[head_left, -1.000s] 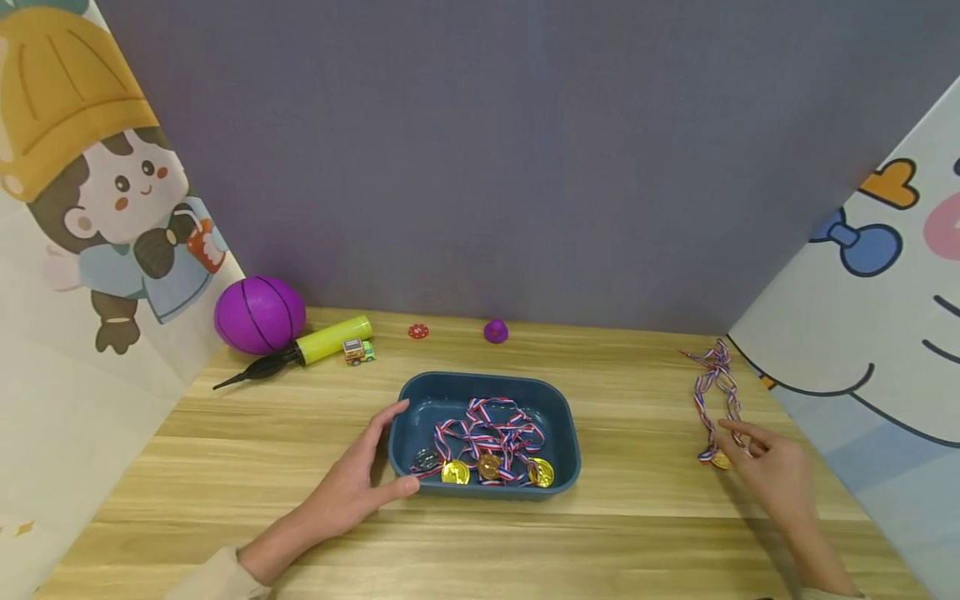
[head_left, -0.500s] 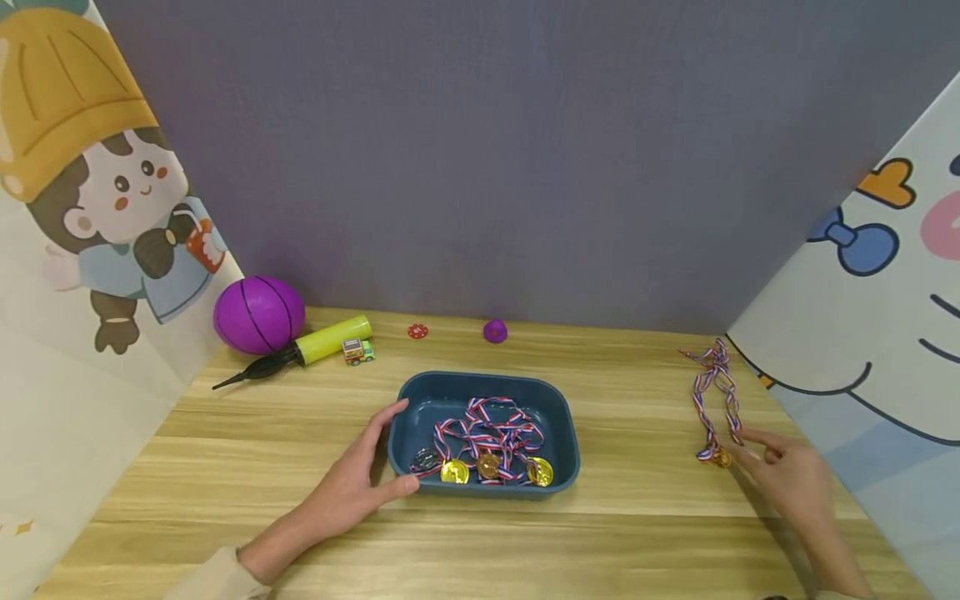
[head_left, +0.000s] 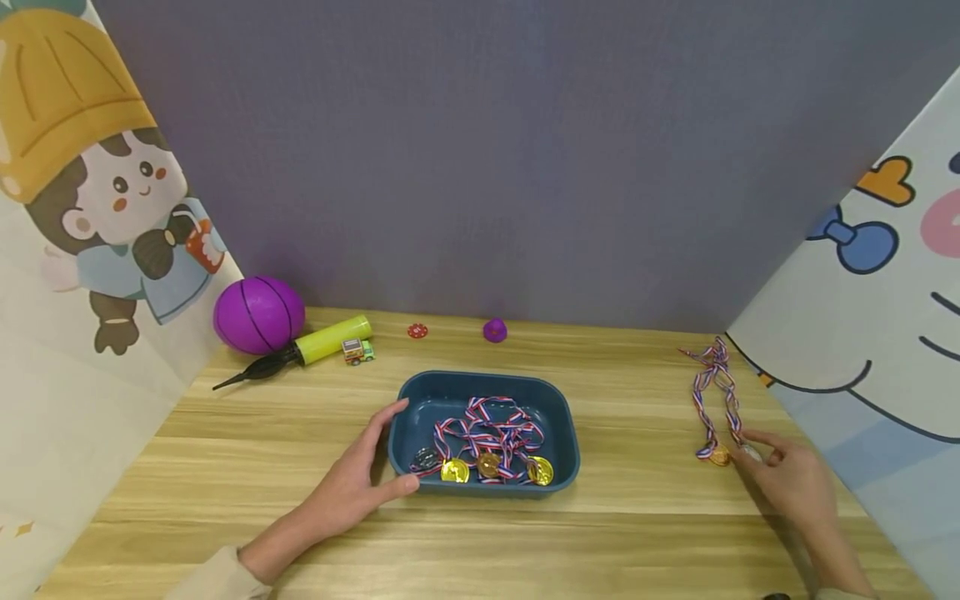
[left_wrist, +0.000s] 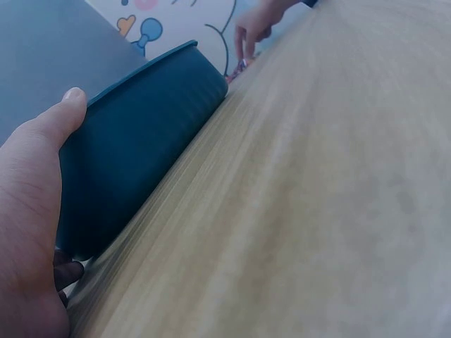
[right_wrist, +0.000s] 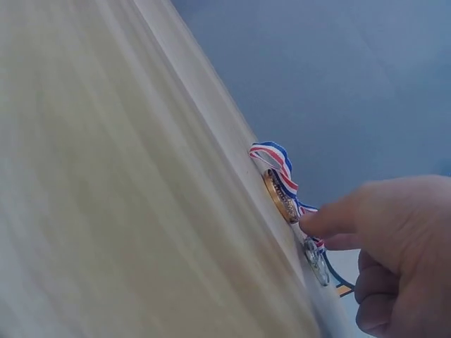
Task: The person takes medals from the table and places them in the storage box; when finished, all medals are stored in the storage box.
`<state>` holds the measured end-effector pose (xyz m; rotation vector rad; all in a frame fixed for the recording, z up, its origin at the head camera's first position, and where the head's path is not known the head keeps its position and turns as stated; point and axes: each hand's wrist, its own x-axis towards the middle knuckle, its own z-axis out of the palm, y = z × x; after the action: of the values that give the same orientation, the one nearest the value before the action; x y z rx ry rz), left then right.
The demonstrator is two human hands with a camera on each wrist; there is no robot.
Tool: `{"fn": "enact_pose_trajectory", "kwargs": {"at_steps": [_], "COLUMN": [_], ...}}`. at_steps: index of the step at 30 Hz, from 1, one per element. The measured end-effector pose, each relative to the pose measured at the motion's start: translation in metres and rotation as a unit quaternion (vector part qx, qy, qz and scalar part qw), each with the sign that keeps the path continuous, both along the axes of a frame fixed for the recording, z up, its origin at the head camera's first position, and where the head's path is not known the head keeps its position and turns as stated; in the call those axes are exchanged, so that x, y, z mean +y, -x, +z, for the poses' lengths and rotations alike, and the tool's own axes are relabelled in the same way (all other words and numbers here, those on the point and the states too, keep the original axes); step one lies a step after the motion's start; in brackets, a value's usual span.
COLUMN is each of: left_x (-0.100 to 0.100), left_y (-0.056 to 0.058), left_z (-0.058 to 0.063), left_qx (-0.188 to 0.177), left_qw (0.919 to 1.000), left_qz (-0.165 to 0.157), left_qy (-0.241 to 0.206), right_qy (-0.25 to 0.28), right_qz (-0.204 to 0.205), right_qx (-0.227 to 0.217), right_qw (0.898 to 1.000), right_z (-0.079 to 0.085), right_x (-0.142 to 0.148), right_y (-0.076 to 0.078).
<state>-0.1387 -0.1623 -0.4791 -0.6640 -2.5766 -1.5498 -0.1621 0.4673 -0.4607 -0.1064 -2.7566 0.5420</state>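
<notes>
Two bare hands at work over a light wood-grain table (head_left: pixel 480 554), each doing its own thing. The left hand (head_left: pixel 347 490) sits at the near-left corner of a dark blue, rounded rectangular tub (head_left: pixel 502 492), thumb and index finger spread wide, thumb on the near rim and index finger on the left side. Inside that tub there's a loose tangle of red, white and blue striped ribbons (head_left: pixel 491 442) plus four round shiny medals (head_left: pixel 454 472): two gold, one bronze, one dark silvery. Way over on the right, the right hand (head_left: pixel 797 492) is down at a round silver medal (right_wrist: pixel 317 262), with a round copper-coloured medal (head_left: pixel 719 455) just beside it and their long twisted striped ribbons (head_left: pixel 701 400) trailing toward the back wall. Its thumb and index finger are close together, right by the silver one and its ribbon, other fingers curled. Can't tell whether they're actually pinching anything, tbh.
</notes>
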Motion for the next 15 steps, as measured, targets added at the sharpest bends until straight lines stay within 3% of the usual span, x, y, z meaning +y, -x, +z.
{"fn": "enact_pose_trajectory", "kwargs": {"at_steps": [9,15], "left_x": [0.0,0.0], "left_y": [0.0,0.0], "left_z": [-0.001,-0.001], "left_qx": [0.002,0.0], "left_qw": [1.0,1.0], "left_qz": [0.001,0.002], "left_qy": [0.005,0.006], "right_qy": [0.002,0.017], "right_qz": [0.011,0.053], "right_qx": [0.003,-0.059], "right_qw": [1.0,0.997], "right_z": [0.0,0.004], "right_x": [-0.002,-0.008], "right_y": [-0.001,0.0]}}
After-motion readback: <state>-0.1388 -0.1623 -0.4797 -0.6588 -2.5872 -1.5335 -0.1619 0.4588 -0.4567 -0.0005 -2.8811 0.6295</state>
